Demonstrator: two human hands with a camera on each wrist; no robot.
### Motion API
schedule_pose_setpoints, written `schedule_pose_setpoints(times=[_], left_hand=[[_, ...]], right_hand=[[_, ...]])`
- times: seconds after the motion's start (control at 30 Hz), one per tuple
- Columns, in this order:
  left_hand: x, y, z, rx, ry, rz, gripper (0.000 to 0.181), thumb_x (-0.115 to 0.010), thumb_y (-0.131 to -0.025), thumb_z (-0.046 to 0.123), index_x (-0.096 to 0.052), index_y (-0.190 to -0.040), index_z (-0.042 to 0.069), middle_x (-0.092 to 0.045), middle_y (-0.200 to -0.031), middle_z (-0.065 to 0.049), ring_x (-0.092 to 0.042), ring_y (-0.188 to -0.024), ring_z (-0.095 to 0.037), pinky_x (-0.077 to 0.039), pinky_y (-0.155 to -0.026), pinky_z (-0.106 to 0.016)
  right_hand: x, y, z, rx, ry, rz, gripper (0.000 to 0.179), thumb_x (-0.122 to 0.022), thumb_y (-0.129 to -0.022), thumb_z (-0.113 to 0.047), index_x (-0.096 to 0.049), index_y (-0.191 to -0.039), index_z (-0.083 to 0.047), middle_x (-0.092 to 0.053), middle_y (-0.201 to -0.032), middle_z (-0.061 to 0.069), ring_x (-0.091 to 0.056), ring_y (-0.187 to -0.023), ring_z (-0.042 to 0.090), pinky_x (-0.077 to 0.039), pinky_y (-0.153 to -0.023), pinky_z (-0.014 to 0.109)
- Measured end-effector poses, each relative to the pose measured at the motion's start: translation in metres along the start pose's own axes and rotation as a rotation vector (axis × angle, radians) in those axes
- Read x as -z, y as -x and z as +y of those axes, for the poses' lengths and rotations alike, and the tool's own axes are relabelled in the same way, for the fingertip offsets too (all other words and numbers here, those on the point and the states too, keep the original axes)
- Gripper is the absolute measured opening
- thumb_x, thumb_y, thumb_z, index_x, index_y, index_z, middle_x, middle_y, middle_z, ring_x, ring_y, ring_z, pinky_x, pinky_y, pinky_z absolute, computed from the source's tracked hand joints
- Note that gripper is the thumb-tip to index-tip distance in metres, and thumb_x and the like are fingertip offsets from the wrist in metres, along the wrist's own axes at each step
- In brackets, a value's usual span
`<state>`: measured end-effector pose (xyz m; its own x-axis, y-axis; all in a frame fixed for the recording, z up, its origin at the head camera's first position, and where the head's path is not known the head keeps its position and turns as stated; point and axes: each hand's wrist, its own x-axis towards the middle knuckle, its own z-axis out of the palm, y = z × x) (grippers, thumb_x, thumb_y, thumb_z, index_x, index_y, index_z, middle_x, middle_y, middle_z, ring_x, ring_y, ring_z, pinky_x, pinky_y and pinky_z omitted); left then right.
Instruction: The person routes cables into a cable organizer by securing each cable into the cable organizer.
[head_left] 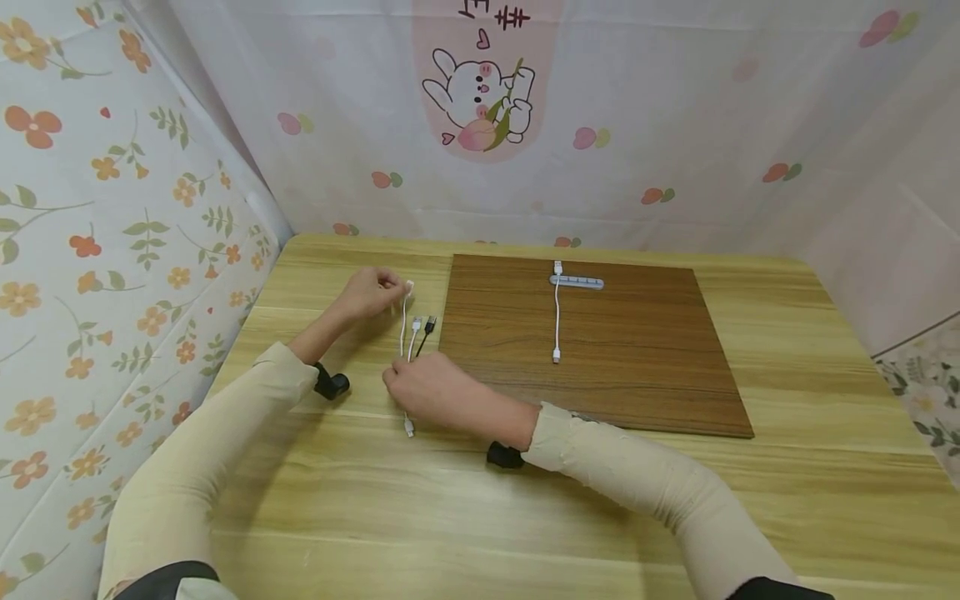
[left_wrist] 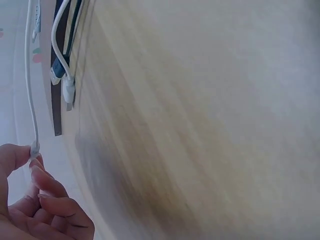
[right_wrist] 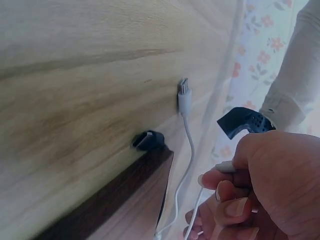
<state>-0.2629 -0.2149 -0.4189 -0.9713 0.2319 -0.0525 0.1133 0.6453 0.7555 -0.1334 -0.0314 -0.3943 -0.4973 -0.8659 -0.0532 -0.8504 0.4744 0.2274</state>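
My left hand (head_left: 369, 293) pinches one end of a white charging cable (head_left: 403, 321) between thumb and fingertips, above the table's left part. My right hand (head_left: 431, 387) pinches the white plug (right_wrist: 226, 167) at its other end, and the cable runs between both hands. Below this cable, a second white USB cable (head_left: 412, 338) and a short black USB cable (head_left: 426, 332) lie side by side. The right hand covers their middles in the head view. In the right wrist view, the second cable's small white plug (right_wrist: 184, 100) and the black plug (right_wrist: 148, 140) rest on the wood.
A dark brown board (head_left: 637, 358) lies right of the hands. On it sits a pale blue slotted cable holder (head_left: 585, 282), with another white cable (head_left: 557, 321) set across its left end. A printed curtain (head_left: 337, 100) hangs behind the light wooden table (head_left: 360, 517).
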Motion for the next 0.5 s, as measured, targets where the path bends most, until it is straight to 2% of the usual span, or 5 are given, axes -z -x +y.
schedule_pose_setpoints(times=[0.1,0.3,0.5], left_hand=[[0.000,-0.001,0.002,-0.006,0.008,0.023,0.030,-0.067,-0.100,0.028,-0.071,-0.097,-0.002,-0.065,-0.094,-0.013,-0.055,-0.084,-0.024,-0.044,-0.065,-0.031],[-0.002,-0.003,0.005,-0.026,0.002,0.046,0.032,-0.067,-0.100,0.028,-0.072,-0.100,-0.003,-0.067,-0.097,-0.014,-0.059,-0.089,-0.027,-0.045,-0.070,-0.034],[-0.006,-0.006,0.011,-0.032,0.036,0.070,0.031,-0.070,-0.098,0.027,-0.072,-0.100,-0.004,-0.067,-0.095,-0.015,-0.058,-0.088,-0.027,-0.046,-0.070,-0.033]], right_hand=[[0.000,0.003,0.003,-0.004,0.005,0.009,0.012,-0.057,-0.102,-0.016,-0.069,-0.105,-0.013,-0.061,-0.088,-0.001,-0.047,-0.058,0.006,-0.045,-0.046,0.025],[-0.003,0.012,0.009,0.000,0.031,0.039,0.012,-0.057,-0.102,-0.012,-0.069,-0.103,-0.013,-0.060,-0.087,-0.002,-0.049,-0.059,0.006,-0.045,-0.046,0.025],[-0.004,0.019,0.014,-0.005,-0.003,0.030,0.010,-0.059,-0.102,-0.011,-0.069,-0.106,-0.011,-0.063,-0.092,0.001,-0.053,-0.063,0.008,-0.046,-0.048,0.026]])
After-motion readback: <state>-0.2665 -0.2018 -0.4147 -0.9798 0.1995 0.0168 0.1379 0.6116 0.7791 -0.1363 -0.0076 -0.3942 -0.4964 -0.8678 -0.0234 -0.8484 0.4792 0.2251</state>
